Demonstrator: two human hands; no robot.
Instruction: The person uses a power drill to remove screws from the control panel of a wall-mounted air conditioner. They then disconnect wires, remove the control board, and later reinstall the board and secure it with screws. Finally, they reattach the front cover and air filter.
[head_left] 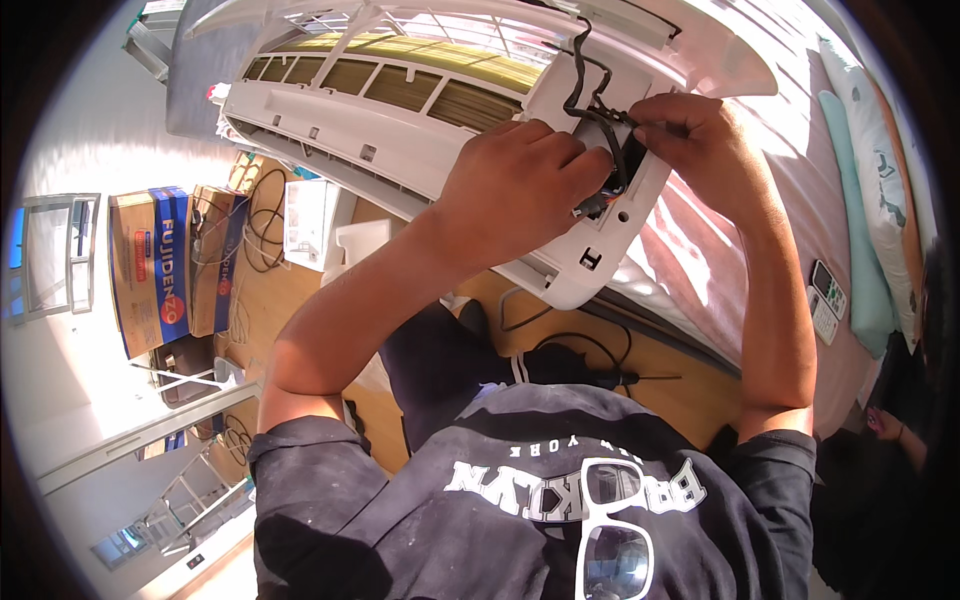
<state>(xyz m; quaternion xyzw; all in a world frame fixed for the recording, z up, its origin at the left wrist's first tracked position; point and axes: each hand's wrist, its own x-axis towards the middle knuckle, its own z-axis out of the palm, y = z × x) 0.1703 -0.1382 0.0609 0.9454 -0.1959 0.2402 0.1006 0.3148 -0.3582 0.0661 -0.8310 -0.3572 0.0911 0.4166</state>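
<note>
A white wall-type air conditioner indoor unit (330, 140) lies in front of me, its front cover (735, 60) swung up and the filter slots showing. At its right end the wiring compartment is exposed, with a black cable (577, 90) looping down into it. My right hand (705, 145) pinches the black cable at the compartment's far right edge. Closed at the near left side of the compartment is my left hand (520, 190); its fingers hide what they grip. Small coloured wires (608, 202) show just below its fingertips.
The unit rests partly on a bed with a pink sheet (690, 250). Two remote controls (826, 300) and pillows (855, 220) lie to the right. Cardboard boxes (150, 270) and coiled cable (265, 225) occupy the left floor. Another person's hand (885, 425) shows at lower right.
</note>
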